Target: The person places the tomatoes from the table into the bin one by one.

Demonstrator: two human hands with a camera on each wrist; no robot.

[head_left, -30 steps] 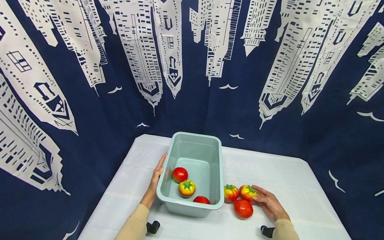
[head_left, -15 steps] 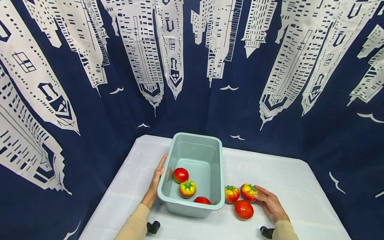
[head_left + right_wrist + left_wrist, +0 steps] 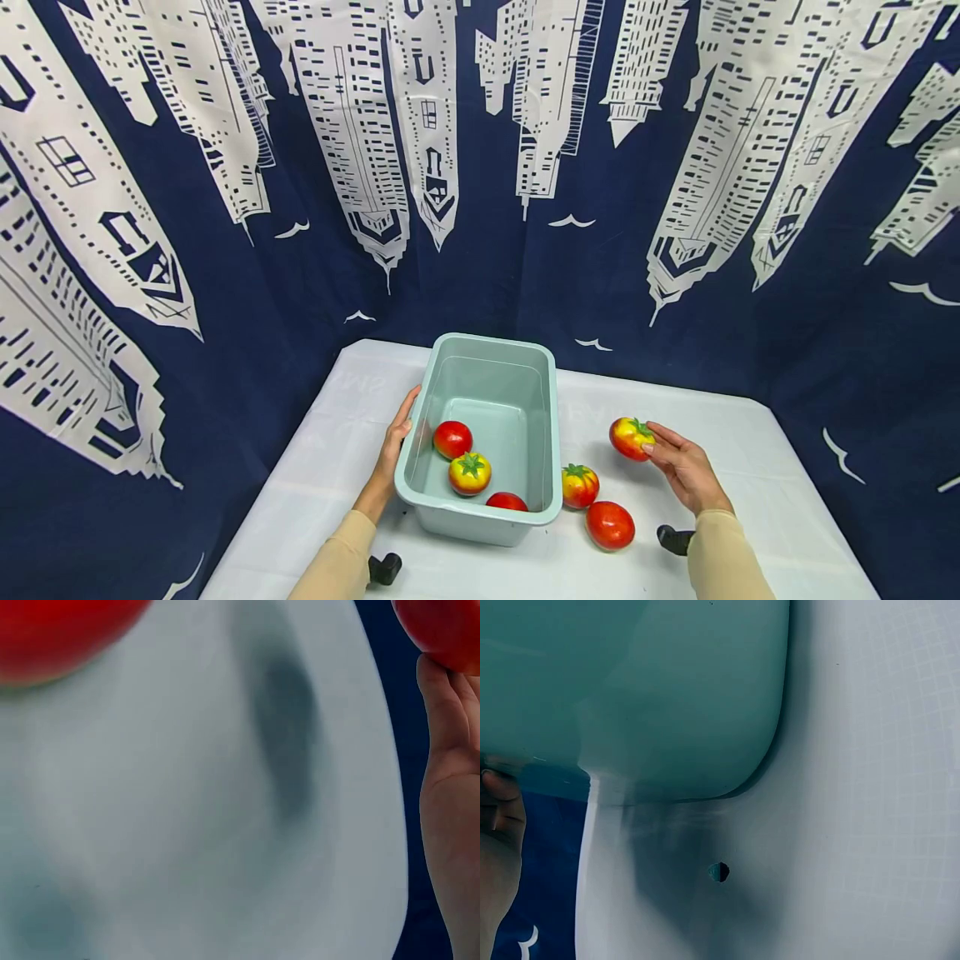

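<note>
My right hand (image 3: pixel 686 471) pinches a red-and-yellow tomato (image 3: pixel 628 438) with a green leafy top, raised over the table; in the right wrist view this tomato (image 3: pixel 442 634) shows at the top right above the fingers. A second yellow-red tomato (image 3: pixel 580 486) and a red one (image 3: pixel 610 525) lie on the table, nearer the bin. My left hand (image 3: pixel 390 446) rests along the left outer side of a pale green plastic bin (image 3: pixel 495 515), its fingers under the rim. Inside the bin are two red tomatoes (image 3: pixel 453 439) and a yellow one (image 3: pixel 469 473).
A white cloth covers the table (image 3: pixel 465 575), with a dark blue skyline-print curtain (image 3: pixel 480 283) behind it. Black camera mounts (image 3: pixel 385 569) sit by both wrists. The bin's right wall stands close to the nearest loose tomato.
My right hand has lifted its tomato off the table, up and slightly away from the other two loose ones. The left hand and the bin have stayed in place.
</note>
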